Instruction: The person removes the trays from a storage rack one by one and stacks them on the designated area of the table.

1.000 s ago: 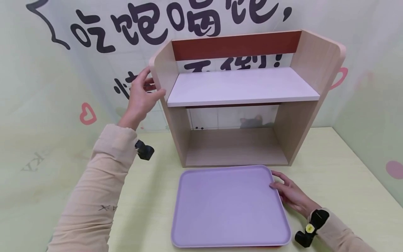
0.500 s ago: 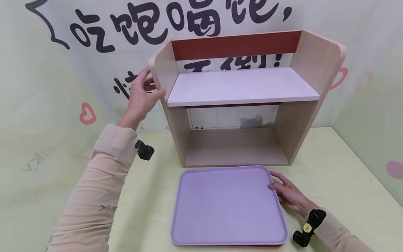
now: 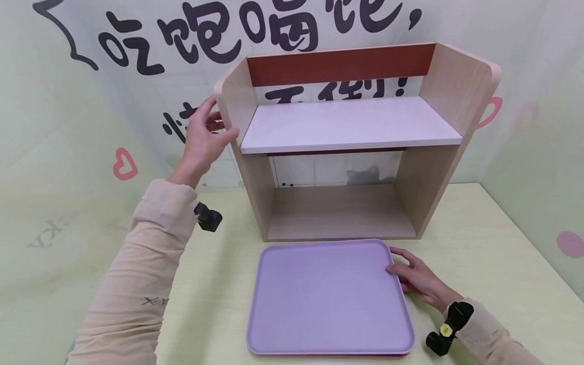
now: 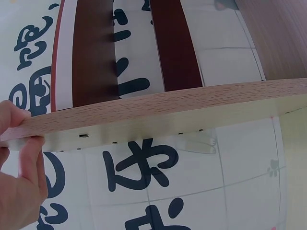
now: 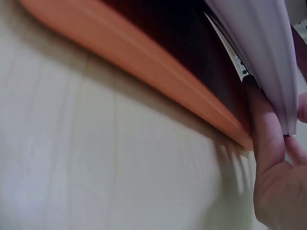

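A small wooden shelf unit stands upright on the table, its middle board white. My left hand grips the front edge of its left side panel, thumb on one face and fingers on the other. In front of the unit is a purple tray. My right hand holds the tray's right rim, thumb above and fingers beneath. In the right wrist view the purple tray is tilted up on this side, leaving a gap over an orange tray below it.
The pale wooden table extends to both sides of the trays. Behind the unit hangs a printed backdrop with large dark characters. A greenish side wall borders the table on the right.
The right hand and the purple tray's right edge have shifted slightly to the left. The left hand stays on the shelf unit.
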`<move>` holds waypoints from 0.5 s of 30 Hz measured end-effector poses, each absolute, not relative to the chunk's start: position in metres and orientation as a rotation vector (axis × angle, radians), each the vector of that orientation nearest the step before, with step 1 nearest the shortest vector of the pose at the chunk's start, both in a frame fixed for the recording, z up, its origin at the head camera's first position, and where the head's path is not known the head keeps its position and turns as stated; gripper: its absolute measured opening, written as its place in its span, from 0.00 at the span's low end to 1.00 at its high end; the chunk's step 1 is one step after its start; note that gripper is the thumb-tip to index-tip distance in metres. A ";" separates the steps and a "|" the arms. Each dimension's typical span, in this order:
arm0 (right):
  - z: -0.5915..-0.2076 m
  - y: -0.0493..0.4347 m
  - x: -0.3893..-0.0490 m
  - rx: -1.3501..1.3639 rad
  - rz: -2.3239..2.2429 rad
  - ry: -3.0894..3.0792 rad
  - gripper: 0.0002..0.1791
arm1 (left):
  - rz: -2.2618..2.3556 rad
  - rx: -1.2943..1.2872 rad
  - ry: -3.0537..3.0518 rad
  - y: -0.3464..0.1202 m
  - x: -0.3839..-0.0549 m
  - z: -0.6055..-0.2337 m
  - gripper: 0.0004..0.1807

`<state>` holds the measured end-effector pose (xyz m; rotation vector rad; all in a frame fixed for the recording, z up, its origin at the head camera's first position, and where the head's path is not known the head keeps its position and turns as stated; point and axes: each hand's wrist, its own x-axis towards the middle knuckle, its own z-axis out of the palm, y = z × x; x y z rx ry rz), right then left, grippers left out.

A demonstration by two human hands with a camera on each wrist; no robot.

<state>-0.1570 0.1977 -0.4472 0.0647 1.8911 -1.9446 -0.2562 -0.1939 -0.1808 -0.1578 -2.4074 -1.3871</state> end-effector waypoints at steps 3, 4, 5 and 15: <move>-0.445 0.198 -0.157 0.035 -1.906 1.955 0.37 | -1.388 -0.157 -2.410 -0.194 -0.256 -0.181 0.37; -0.445 0.198 -0.157 0.023 -1.895 1.974 0.37 | -1.389 -0.155 -2.411 -0.194 -0.256 -0.180 0.37; -0.444 0.198 -0.157 0.014 -1.886 1.997 0.37 | -1.390 -0.154 -2.411 -0.194 -0.256 -0.180 0.37; -0.441 0.198 -0.158 -0.048 -1.779 2.208 0.34 | -1.391 -0.151 -2.411 -0.194 -0.256 -0.180 0.37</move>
